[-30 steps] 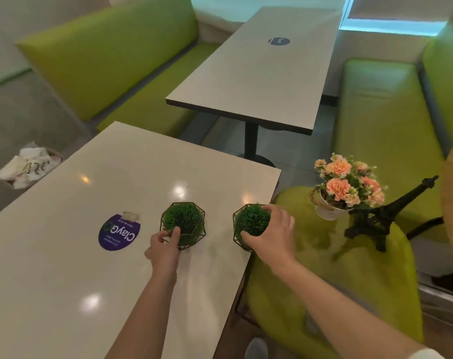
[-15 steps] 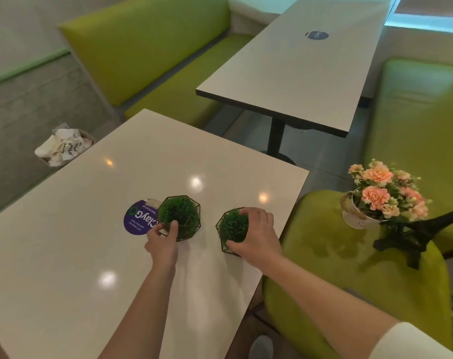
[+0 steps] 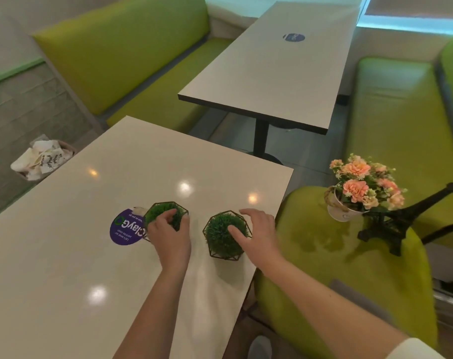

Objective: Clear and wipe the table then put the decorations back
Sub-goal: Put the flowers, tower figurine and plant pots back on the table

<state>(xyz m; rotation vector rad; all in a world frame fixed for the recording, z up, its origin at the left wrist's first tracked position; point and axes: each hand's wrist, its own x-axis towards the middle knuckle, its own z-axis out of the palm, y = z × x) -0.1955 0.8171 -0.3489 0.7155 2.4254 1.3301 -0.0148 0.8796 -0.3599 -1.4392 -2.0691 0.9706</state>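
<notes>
Two small green faux-grass balls in thin dark wire geometric holders stand side by side on the pale glossy table (image 3: 64, 255), just below the frame's centre. They look light and stiff, though the wire seems easy to bend; gripping the frame's sides would likely serve best. The left hand (image 3: 172, 238) curls its fingers over the left plant (image 3: 161, 213), gripping it. The right hand (image 3: 257, 235) is spread wide, its thumb touching the right plant (image 3: 221, 238), not holding it.
</notes>
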